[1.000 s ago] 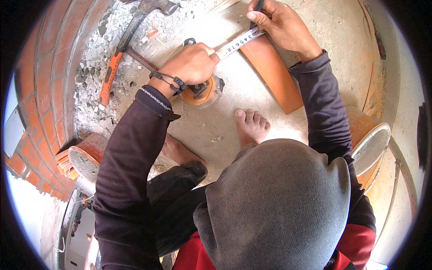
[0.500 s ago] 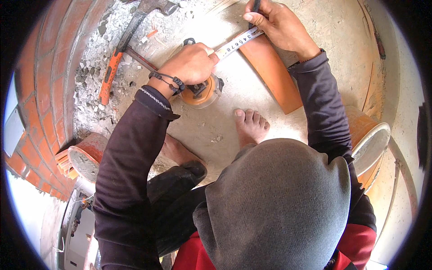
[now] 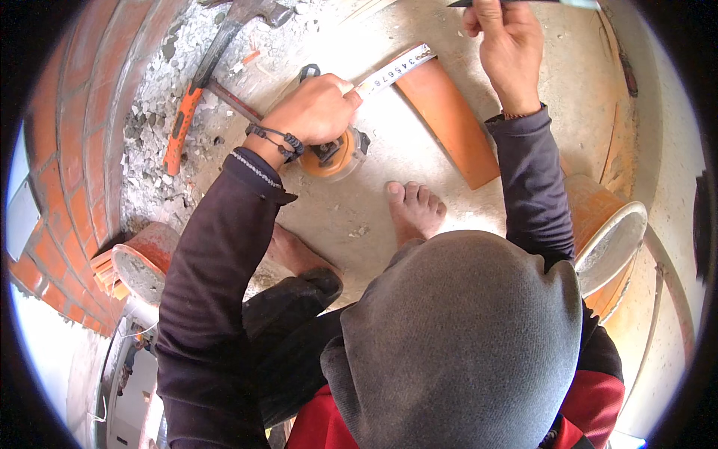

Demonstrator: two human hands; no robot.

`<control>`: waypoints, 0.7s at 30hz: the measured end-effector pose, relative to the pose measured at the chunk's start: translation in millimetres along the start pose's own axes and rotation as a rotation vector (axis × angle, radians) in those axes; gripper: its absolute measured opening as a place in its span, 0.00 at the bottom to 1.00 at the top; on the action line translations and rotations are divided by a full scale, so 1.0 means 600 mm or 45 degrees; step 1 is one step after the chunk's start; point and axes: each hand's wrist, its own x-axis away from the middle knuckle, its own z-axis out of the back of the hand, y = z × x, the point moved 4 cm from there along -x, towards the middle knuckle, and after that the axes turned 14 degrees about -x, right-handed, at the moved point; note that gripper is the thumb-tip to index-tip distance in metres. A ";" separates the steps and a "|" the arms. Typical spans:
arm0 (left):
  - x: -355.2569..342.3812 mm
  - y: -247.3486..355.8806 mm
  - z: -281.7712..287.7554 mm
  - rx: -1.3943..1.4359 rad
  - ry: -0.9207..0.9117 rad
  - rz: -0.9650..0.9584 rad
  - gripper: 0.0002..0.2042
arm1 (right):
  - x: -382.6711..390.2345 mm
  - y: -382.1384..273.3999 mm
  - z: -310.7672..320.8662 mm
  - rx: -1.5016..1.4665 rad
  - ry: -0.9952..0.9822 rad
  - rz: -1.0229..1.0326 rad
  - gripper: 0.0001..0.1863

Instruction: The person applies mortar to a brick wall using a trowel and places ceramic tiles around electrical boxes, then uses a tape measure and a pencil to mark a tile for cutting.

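My left hand (image 3: 315, 108) is closed around the near end of a tape measure (image 3: 395, 71), whose case is hidden in the grip. Its white blade reaches across the far end of a flat orange-brown tile strip (image 3: 454, 131) on the floor. Beyond and right of the strip, my right hand (image 3: 512, 52) pinches a thin dark pointed stick (image 3: 462, 4) with a pale other end, cut off by the frame's top edge; its kind is unclear. Under my left wrist sits a round yellow-orange and black tool (image 3: 333, 156), partly covered.
A hammer (image 3: 196, 101) with an orange and black handle lies on rubble (image 3: 146, 142) at the left, beside a brick wall (image 3: 78, 112). Buckets stand at the left (image 3: 146, 258) and right (image 3: 615, 239). My bare foot (image 3: 415, 211) is near the strip.
My right hand has left the tape's far end and moved right, away from the strip, with the dark stick turned sideways. My left hand and the tape stay nearly in place.
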 end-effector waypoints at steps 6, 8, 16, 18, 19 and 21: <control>0.011 0.019 -0.005 0.010 0.018 -0.121 0.16 | 0.024 -0.008 0.040 -0.001 0.153 -0.046 0.11; 0.018 0.026 -0.014 0.057 0.013 -0.136 0.18 | 0.032 -0.006 0.046 0.047 0.176 -0.075 0.12; 0.023 0.050 -0.036 0.130 -0.069 -0.107 0.16 | 0.042 0.010 0.069 0.007 0.087 -0.034 0.13; 0.017 0.051 -0.049 0.213 -0.061 -0.132 0.15 | 0.040 0.009 0.067 0.003 0.088 -0.066 0.13; 0.016 0.048 -0.058 0.253 -0.053 -0.141 0.15 | 0.039 0.010 0.064 -0.012 0.094 -0.091 0.13; 0.011 0.048 -0.064 0.176 0.051 -0.257 0.14 | 0.034 0.009 0.064 0.102 0.087 -0.133 0.13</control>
